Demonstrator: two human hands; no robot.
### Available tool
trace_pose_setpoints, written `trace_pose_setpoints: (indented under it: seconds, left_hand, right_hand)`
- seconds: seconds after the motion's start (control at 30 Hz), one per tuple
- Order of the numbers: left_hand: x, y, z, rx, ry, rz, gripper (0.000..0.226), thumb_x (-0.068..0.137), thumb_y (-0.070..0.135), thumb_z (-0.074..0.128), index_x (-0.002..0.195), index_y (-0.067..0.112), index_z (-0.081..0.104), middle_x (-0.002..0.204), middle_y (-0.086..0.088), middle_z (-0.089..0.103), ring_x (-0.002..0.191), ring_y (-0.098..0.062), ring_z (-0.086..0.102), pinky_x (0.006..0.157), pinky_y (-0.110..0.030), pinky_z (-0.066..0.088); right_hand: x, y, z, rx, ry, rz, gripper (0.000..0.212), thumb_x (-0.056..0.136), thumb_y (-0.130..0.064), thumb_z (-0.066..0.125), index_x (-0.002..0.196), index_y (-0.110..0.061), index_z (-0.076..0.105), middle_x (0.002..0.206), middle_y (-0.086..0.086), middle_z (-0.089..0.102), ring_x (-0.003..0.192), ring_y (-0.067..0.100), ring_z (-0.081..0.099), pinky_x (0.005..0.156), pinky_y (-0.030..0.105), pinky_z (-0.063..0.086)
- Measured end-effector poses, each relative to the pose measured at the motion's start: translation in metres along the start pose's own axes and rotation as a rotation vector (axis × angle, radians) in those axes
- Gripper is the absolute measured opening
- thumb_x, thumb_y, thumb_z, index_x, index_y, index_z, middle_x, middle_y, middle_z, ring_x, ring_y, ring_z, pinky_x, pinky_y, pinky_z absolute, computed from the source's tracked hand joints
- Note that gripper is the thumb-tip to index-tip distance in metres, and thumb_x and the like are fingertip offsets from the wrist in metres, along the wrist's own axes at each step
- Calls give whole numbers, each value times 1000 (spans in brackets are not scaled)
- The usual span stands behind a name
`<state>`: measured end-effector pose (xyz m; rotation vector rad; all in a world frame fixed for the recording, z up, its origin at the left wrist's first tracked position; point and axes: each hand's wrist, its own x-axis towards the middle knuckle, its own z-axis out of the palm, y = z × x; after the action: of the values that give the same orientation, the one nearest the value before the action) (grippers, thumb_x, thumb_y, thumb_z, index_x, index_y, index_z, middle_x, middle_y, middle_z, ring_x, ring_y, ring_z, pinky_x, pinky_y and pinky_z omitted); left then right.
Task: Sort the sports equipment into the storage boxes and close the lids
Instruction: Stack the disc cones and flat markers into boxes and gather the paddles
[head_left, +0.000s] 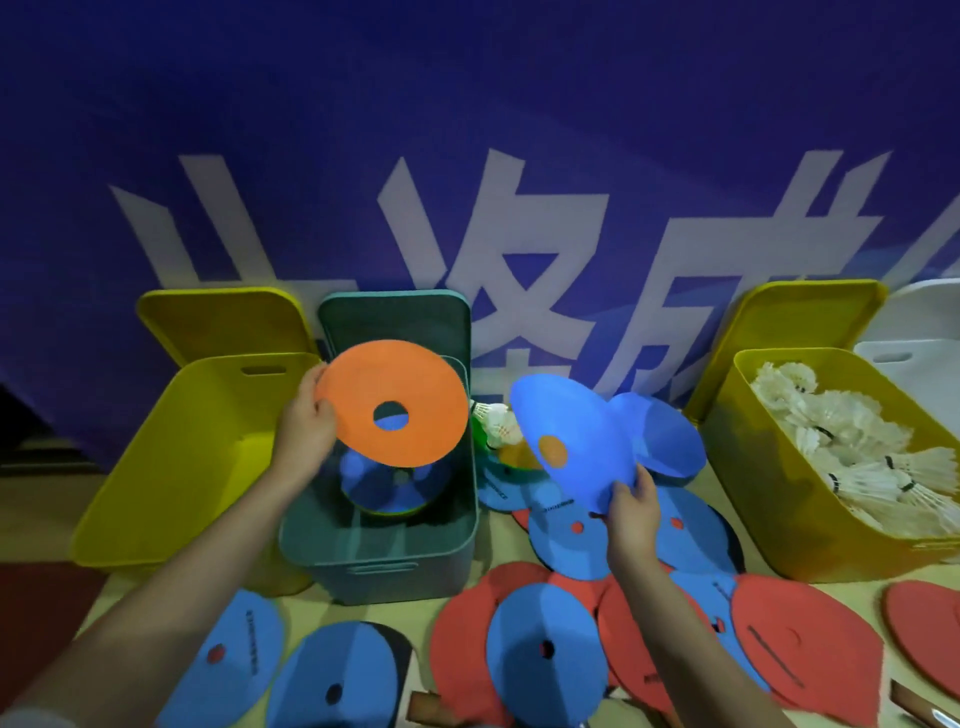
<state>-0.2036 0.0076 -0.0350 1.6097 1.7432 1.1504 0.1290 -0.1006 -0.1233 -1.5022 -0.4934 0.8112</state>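
Nearest the camera, flat blue discs (545, 654) and red discs (800, 639) lie overlapping along the front edge of the floor (410, 608), the pile running back toward the boxes at centre right. Left hand (306, 423) grips the rim of an orange disc (395, 402), fingers curled round its left edge, and holds it tilted above the open green box (384, 551). Inside that box a blue disc (384, 480) rests on a stack (the count cannot be told). Green lid (395, 319) stands upright behind the box, against the blue banner (467, 156). Right hand (631, 512) pinches the lower edge of a raised blue disc (566, 441), lifted clear of the pile, just right of the green box. Left of the green box stands an open yellow box (171, 467), its yellow lid (223, 322) propped behind it; no contents can be made out. At the right edge a second yellow box (769, 499) holds white shuttlecocks (841, 431), lid open behind. Two loose shuttlecocks (496, 421) lie between the green box and the raised blue disc. A white box (919, 343) is partly visible at far right.
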Motion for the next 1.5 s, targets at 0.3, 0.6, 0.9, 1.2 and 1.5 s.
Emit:
trace_pose_setpoints:
  seconds: [0.3, 0.6, 0.9, 1.2, 1.5]
  left_hand:
    - [37, -67, 38, 328, -236, -61, 52, 90, 3, 46, 141, 11, 38, 125, -22, 59, 110, -41, 57, 90, -44, 46]
    - [38, -98, 72, 648, -356, -199, 38, 86, 11, 52, 120, -5, 53, 124, -26, 48, 110, -42, 54, 94, -46, 47]
    - [31, -69, 14, 554, -59, 173, 43, 87, 12, 54, 131, 11, 57, 139, -18, 47, 125, -38, 43, 101, -46, 37]
    - [4, -94, -2, 458, -92, -13, 50, 97, 13, 42, 146, 15, 37, 121, -19, 59, 93, -39, 61, 70, -45, 50]
    - [5, -92, -1, 522, -90, -42, 51, 97, 13, 41, 147, 18, 34, 120, -15, 59, 90, -35, 61, 66, -42, 48]
  right_hand:
    - [-9, 3, 52, -91, -52, 21, 44, 89, -3, 40, 130, -13, 52, 120, 6, 60, 97, 24, 57, 68, 29, 45]
    - [-35, -5, 62, -187, -32, 1, 52, 76, -24, 43, 127, -15, 53, 118, 6, 60, 105, 28, 59, 79, 44, 51]
    - [-37, -48, 122, -292, -261, -227, 43, 89, 6, 41, 125, -11, 57, 108, -2, 61, 84, -10, 57, 63, 4, 43]
    - [-33, -6, 228, -958, -618, -324, 56, 91, -14, 50, 144, -11, 31, 126, 18, 58, 111, 37, 57, 84, 37, 44]
    - [-57, 53, 233, -1219, -624, -60, 95, 89, -20, 59, 149, 2, -11, 157, 18, 11, 143, 33, 20, 112, 34, 24]
